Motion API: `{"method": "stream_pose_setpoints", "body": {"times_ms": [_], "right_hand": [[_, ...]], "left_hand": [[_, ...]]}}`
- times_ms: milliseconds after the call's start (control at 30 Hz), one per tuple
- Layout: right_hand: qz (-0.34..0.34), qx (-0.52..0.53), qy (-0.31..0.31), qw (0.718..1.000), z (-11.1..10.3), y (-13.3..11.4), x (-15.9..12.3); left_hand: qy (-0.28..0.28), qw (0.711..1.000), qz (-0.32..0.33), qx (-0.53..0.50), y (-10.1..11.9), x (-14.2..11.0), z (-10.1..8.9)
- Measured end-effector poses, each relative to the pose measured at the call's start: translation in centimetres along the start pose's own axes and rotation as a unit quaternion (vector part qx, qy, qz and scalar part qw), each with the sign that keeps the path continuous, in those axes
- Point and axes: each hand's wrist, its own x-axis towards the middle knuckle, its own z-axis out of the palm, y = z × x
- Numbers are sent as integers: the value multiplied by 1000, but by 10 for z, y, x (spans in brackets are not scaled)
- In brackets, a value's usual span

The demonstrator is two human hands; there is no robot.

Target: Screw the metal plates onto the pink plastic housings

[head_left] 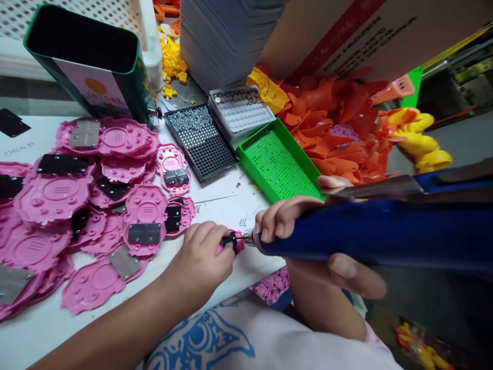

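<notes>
**Blue screwdriver [370,231] meets the small pink piece [241,245] by the table's [259,268] near edge**

Your left forearm slants in across the table's near left corner, and your left hand [206,252] lies back up, fingers bent. Its fingers are closed on the small pink piece, which is mostly hidden under them, so you can't tell its long axis; its black plate [230,239] faces the screwdriver. Your right hand [283,218] is raised past the near edge, wrapped round the screwdriver's front, thumb on the near side. The screwdriver's long axis runs nearly level, tip pointing left, its bit at the plate.

Beyond your left hand, pink plates [144,208] heap toward the table's left edge. Farther back stand a black tray [210,159] of screws, a green tray [290,169] with a perforated floor, and a stacked clear tray [244,115]. Orange parts [327,118] pile beside a carton [308,31]; a green tin [92,77] leans near a white crate [148,31].
</notes>
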Motion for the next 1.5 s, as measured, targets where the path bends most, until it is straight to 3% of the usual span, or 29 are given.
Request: {"method": "stream_pose_setpoints", "body": {"times_ms": [333,500,667,800,1000,1133,1300,1500], "right_hand": [[33,-24,-46,998,2,4,9],[16,-28,-52,998,8,1,4],[-22,18,-118,993,2,1,8],[-55,61,-69,994,3,-5,32],[-111,65,34,991,26,0,93],[-116,68,49,990,41,24,129],[-111,52,73,990,54,43,153],[-106,72,43,991,51,54,170]], "left_hand": [[-5,1000,9,5,-1,-1,1],[-2,1000,14,-3,-1,-1,1],[-9,1000,6,-14,0,-1,0],[-20,999,-17,-34,0,-2,0],[-15,999,-15,-48,-1,-5,0],[-11,999,-11,-42,-1,-6,-1],[-19,999,-15,-30,-1,-7,1],[-16,999,-7,-35,-1,-8,4]]}}
